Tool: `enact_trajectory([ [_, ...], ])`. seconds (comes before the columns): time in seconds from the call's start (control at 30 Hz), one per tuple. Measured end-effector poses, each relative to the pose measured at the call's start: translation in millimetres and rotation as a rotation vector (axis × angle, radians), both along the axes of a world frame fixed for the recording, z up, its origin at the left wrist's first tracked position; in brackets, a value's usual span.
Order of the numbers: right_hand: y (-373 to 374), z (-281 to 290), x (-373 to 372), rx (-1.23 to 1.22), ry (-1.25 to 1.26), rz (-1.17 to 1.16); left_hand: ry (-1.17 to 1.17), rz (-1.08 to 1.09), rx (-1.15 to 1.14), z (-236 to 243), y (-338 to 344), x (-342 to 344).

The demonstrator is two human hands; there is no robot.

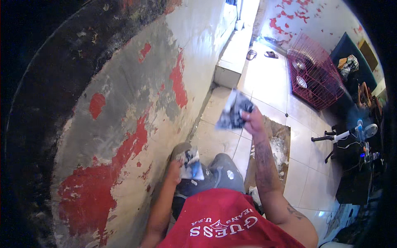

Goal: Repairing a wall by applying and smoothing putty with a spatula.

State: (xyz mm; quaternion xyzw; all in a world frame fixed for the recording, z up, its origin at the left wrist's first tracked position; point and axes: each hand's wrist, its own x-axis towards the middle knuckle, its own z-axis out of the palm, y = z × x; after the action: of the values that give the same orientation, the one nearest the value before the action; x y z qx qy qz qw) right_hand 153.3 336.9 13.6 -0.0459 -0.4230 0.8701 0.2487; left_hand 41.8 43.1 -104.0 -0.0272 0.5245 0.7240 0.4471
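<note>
My right hand (253, 120) is raised in front of me, closed on a wide putty knife (232, 111); its flat blade is smeared white and grey and a little blurred. Low by my left knee, my left hand (175, 170) grips a second wide putty knife (192, 165), with whitish and dark smears and a blue patch on it. Both tools are apart from the wall (128, 99) at my left. That wall carries grey and white coating with bare red patches, and its nearest upper part is dark.
A stained sheet of cardboard (279, 138) lies on the tiled floor (304, 155) at my right. Further off stand a pink wire cage (316, 74) and sandals (271, 54). A white fan (368, 131) is at far right. A white ledge (233, 58) juts along the wall ahead.
</note>
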Motion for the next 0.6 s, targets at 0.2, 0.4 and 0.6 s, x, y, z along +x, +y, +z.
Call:
enact_trajectory([
  [0.2,44,49,-105,0.072,0.114,-0.127,0.085,-0.195,-0.176,-24,-63,-3],
  [0.4,25,93,-166,0.472,-0.023,-0.357,-0.124,-0.265,-0.022,-77,-86,-19],
  [0.6,13,86,-196,1.126,-0.137,-0.879,0.610,-0.614,-0.322,-76,-80,-31],
])
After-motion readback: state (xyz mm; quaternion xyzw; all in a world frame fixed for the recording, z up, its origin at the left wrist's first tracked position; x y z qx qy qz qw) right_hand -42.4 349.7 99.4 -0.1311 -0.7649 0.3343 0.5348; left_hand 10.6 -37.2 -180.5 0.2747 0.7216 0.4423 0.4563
